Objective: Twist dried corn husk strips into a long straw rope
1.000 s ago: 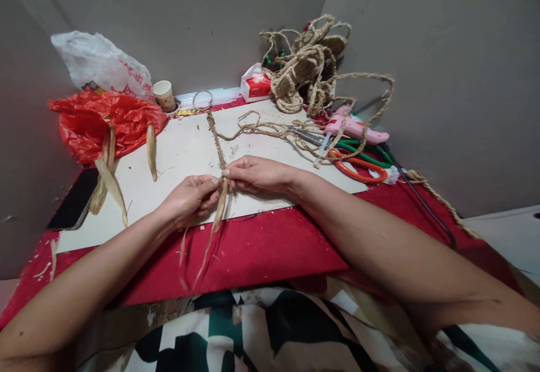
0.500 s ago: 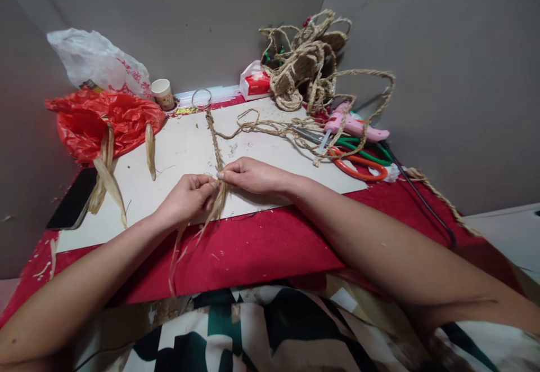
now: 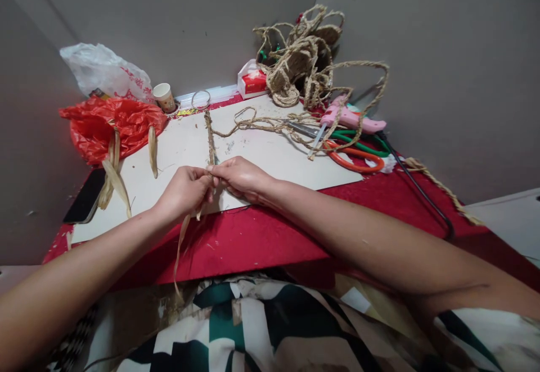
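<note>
A narrow braided strip [image 3: 210, 138] of brown fibre runs down the white board [image 3: 177, 152] from near a metal ring [image 3: 201, 99]. Its lower end is pinched between the fingertips of my left hand [image 3: 185, 192] and my right hand [image 3: 242, 179], which touch each other. Both hands have closed fingers. Loose pale fibre strands [image 3: 180, 248] hang below my left hand over the red cloth. A thin twisted cord [image 3: 228, 134] leads right from the strip's upper part.
Left are a red plastic bag [image 3: 135, 124], dry husks [image 3: 116, 183], a phone [image 3: 84, 197] and a paper cup [image 3: 164, 97]. Right are coiled straw ropes [image 3: 295, 62], a tissue pack [image 3: 253, 82], a pink glue gun [image 3: 352, 119] and orange-handled scissors [image 3: 358, 164].
Both hands have drawn closer around the strip's lower end, and the fanned loose strands are now mostly hidden by them. The whole view has shifted slightly.
</note>
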`<state>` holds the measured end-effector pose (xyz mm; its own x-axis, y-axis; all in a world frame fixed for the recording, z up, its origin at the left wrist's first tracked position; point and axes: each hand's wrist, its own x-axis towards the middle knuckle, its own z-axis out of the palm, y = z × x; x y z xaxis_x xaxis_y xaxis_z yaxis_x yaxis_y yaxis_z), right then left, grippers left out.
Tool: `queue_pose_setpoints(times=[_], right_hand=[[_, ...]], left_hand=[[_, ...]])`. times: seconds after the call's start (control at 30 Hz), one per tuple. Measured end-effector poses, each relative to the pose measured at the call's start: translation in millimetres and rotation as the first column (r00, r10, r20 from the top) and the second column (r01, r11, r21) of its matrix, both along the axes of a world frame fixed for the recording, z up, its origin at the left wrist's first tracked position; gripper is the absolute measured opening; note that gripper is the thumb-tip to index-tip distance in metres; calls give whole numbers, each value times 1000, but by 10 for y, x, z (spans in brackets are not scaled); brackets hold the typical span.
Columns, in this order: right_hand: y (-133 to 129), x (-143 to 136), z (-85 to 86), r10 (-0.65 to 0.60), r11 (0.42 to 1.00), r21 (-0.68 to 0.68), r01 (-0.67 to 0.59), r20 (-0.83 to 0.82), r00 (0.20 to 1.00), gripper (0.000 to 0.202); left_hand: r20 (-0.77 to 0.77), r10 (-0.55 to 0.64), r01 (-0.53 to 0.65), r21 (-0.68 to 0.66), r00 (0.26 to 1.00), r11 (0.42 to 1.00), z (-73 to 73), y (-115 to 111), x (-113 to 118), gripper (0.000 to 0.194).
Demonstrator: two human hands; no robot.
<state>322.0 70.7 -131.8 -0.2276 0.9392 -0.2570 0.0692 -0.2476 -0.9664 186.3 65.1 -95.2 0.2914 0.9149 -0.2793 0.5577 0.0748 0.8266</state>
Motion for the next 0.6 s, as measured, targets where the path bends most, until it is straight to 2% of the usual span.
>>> queue_pose_setpoints(times=[0.23, 0.37, 0.5, 0.6], right_hand=[[-62, 43, 156, 76, 960, -229, -158, -329, 941, 33], [-84, 23, 174, 29, 956, -264, -127, -348, 937, 32], [-93, -9, 142, -16, 955, -286, -74, -300, 954, 32], [-88, -2, 143, -7, 957, -282, -68, -257, 966, 31]], left_hand=[[-33, 40, -33, 180, 999, 983, -62, -132, 126, 14], [-22, 56, -48, 278, 998, 959, -126, -165, 152, 15], [25, 40, -44, 229, 999, 972, -160, -195, 158, 15], [32, -33, 28, 127, 999, 992, -83, -214, 110, 25]])
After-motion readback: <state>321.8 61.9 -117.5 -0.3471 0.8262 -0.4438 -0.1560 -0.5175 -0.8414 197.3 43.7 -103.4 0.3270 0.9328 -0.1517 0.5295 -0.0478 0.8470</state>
